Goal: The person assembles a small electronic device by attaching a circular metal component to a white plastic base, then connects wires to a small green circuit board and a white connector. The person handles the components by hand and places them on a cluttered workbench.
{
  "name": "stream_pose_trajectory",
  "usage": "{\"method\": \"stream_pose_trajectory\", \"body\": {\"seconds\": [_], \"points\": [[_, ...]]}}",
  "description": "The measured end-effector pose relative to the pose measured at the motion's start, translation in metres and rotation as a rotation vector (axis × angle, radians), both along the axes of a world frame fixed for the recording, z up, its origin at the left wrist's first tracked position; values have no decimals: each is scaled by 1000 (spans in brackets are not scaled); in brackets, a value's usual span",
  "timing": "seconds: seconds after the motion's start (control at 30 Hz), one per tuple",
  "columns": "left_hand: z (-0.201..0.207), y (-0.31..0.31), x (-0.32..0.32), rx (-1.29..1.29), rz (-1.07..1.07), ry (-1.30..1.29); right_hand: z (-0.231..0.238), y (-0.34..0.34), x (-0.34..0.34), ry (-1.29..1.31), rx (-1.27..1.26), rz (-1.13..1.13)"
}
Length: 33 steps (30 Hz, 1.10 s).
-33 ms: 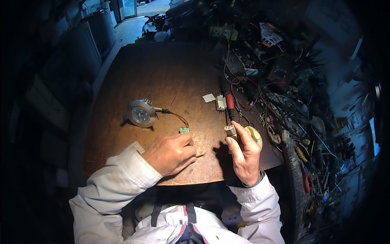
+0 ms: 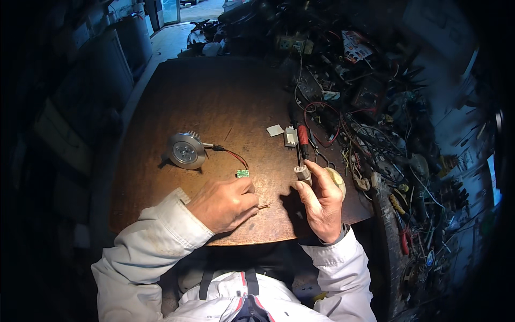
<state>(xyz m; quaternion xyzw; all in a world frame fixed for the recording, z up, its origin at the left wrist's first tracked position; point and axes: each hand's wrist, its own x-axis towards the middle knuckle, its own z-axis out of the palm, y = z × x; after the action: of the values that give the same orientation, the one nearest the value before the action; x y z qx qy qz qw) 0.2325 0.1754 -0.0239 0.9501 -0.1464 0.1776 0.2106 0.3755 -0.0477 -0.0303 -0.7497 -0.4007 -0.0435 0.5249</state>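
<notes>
My left hand [image 2: 228, 204] is closed low over the table's near side. A green circuit board [image 2: 242, 173] shows just beyond its knuckles, and thin copper-coloured wire ends [image 2: 264, 206] poke out by its fingertips; the grip itself is mostly hidden. Red and black leads run from the board to a round silver LED downlight [image 2: 185, 152] lying tilted at the left. Between thumb and fingers, my right hand [image 2: 322, 206] holds a small white plastic housing [image 2: 302, 172] up off the table, its end with openings facing away.
Beyond my right hand lie a red-handled screwdriver [image 2: 303, 140], an open white plastic case [image 2: 291, 137], a flat white piece [image 2: 275, 130], scissors [image 2: 325, 160] and a yellowish roll [image 2: 337, 181]. Tangled wires and tools [image 2: 386, 145] crowd the right side of the wooden table [image 2: 214, 96].
</notes>
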Motion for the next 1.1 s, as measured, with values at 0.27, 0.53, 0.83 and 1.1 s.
{"method": "stream_pose_trajectory", "body": {"seconds": [0.27,0.53,0.83,1.1], "points": [[1,0,3,-705,88,257,-8,1,-2,344,72,185],[1,0,3,-993,109,442,-8,12,-9,496,66,276],[-1,-1,4,-921,91,425,-2,12,-14,590,30,311],[4,-4,5,-822,93,370,-5,14,-14,475,46,307]]}}
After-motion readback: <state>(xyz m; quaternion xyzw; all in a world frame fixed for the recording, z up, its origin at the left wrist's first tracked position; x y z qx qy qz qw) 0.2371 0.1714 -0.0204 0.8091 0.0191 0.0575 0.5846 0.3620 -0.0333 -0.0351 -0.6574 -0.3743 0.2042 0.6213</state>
